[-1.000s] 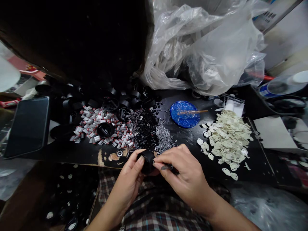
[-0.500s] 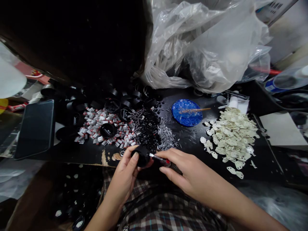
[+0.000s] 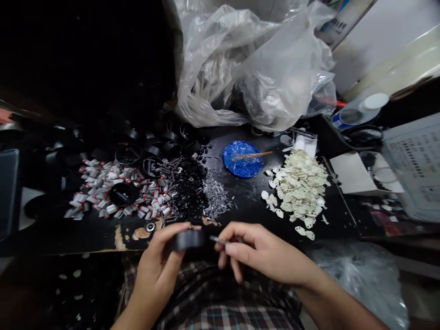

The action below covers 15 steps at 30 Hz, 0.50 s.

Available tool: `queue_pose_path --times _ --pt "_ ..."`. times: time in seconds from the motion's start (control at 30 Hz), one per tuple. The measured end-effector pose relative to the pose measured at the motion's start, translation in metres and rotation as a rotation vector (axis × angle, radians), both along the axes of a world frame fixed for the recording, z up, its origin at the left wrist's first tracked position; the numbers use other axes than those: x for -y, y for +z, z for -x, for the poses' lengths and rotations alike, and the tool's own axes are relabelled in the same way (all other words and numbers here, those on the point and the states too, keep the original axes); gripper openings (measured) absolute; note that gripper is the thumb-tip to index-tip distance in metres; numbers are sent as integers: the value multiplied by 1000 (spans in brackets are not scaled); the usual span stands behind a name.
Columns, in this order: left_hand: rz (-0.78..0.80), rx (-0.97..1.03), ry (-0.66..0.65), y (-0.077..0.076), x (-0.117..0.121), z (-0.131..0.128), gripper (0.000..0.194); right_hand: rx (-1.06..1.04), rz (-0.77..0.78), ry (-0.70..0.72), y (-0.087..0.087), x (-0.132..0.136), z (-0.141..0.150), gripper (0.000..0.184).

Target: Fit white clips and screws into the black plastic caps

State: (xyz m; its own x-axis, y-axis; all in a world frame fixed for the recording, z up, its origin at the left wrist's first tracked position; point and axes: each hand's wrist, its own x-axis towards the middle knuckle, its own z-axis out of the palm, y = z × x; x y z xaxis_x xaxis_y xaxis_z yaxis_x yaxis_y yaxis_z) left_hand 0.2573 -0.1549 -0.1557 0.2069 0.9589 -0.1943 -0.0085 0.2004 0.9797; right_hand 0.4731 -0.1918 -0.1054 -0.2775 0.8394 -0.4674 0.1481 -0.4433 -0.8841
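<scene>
Near the table's front edge, my left hand (image 3: pixel 161 259) grips a round black plastic housing (image 3: pixel 189 239) between thumb and fingers, its side wall turned to me. Just right of it, my right hand (image 3: pixel 252 250) is closed on a slim metal-tipped tool (image 3: pixel 218 240) with a dark and red handle; its exact kind is hidden by the fingers. The tip points at the housing with a small gap. Behind my hands lie piles of grey-white cylinders with red ends (image 3: pixel 99 181), small black parts (image 3: pixel 190 183), thin grey pins (image 3: pixel 216 197) and springs (image 3: pixel 168 172).
A blue lid (image 3: pixel 237 160) with a brown stick stands mid-table, smeared with something whitish. To its right is a heap of cream flat plates (image 3: pixel 302 183). Clear plastic bags (image 3: pixel 240 73) bulge at the back. More black housings (image 3: pixel 128 153) sit back left, and a dark tablet-like slab (image 3: pixel 8 192) far left.
My view has turned to the right. The housing has been tipped so its side faces me, and the tool tip has drawn back slightly from it. Fingers of my right hand have shifted on the tool.
</scene>
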Motion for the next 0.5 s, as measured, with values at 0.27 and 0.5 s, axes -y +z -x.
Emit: queue_pose_path --times 0.27,0.5 --pt "461 251 -23 -1 5 -41 25 1243 -344 36 -25 -26 -22 9" --pt "564 407 10 6 1 -49 26 1118 -392 10 -25 -25 -13 6"
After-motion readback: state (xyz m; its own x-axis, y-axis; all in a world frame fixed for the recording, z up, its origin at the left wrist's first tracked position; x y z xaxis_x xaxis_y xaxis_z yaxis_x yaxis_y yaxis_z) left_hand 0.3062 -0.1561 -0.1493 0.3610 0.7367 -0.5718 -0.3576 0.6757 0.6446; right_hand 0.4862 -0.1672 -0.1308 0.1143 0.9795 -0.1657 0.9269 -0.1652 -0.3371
